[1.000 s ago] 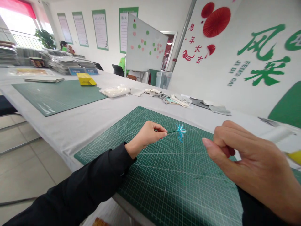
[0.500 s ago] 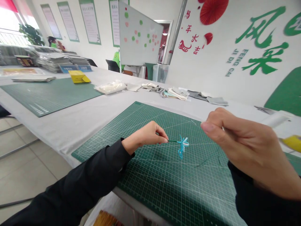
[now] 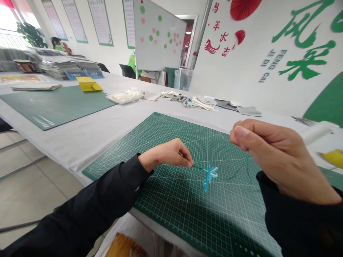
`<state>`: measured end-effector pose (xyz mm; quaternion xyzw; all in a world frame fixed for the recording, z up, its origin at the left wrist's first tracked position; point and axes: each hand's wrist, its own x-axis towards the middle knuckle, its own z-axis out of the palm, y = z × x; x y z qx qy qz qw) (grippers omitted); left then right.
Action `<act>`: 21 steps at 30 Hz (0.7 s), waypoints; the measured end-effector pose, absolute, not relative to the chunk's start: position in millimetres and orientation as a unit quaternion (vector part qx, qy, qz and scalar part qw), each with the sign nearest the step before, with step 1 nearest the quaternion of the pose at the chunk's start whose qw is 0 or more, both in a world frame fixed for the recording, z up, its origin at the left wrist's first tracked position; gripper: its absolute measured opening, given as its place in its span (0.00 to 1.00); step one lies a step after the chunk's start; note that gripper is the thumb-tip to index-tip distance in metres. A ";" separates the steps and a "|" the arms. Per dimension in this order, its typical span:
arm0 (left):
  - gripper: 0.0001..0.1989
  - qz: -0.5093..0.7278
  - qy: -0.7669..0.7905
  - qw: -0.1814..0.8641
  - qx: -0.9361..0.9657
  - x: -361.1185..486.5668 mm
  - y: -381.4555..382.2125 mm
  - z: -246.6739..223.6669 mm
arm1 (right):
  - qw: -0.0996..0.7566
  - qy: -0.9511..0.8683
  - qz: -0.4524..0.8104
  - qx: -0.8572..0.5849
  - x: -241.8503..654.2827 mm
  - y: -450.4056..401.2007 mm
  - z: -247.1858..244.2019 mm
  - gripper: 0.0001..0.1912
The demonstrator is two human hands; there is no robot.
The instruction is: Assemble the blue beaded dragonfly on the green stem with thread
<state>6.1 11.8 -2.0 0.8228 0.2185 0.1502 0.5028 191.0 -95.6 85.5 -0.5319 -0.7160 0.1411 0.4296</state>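
My left hand (image 3: 170, 152) pinches the thin green stem of a blue craft flower (image 3: 210, 174) between thumb and fingertips. The flower has narrow blue petals with small white beads, and its head points right and slightly down over the green cutting mat (image 3: 160, 125). Off to the right, my right hand (image 3: 278, 157) is raised above the mat, fingers curled and thumb pressed against them. Whatever it may be holding is too small to make out. A dark thread-like strand (image 3: 237, 174) shows against the mat between the hands.
A second green mat (image 3: 61, 105) carries a yellow folded card (image 3: 89, 84). Along the far table edge lie a plastic bag (image 3: 125, 95) and fabric pieces (image 3: 202, 102). A white roll (image 3: 320, 132) and something yellow (image 3: 333, 157) are at right. Another person (image 3: 57, 43) sits far left.
The flower head has dipped and tilted downward in my left hand. My right hand has turned, so its thumb now faces me more, and it stays closed.
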 end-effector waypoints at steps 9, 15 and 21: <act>0.05 0.124 0.181 0.514 0.829 5.7 10.2 -2.4 | 0.467 -0.676 0.270 -0.502 185.7 -86.6 79.3 0.18; 0.06 0.104 0.168 0.524 0.829 3.9 9.7 -0.2 | 0.516 -0.641 0.326 -0.466 197.8 -75.8 70.5 0.18; 0.06 0.091 0.163 0.528 0.828 3.6 9.4 0.0 | 0.529 -0.611 0.357 -0.468 201.9 -68.0 65.3 0.19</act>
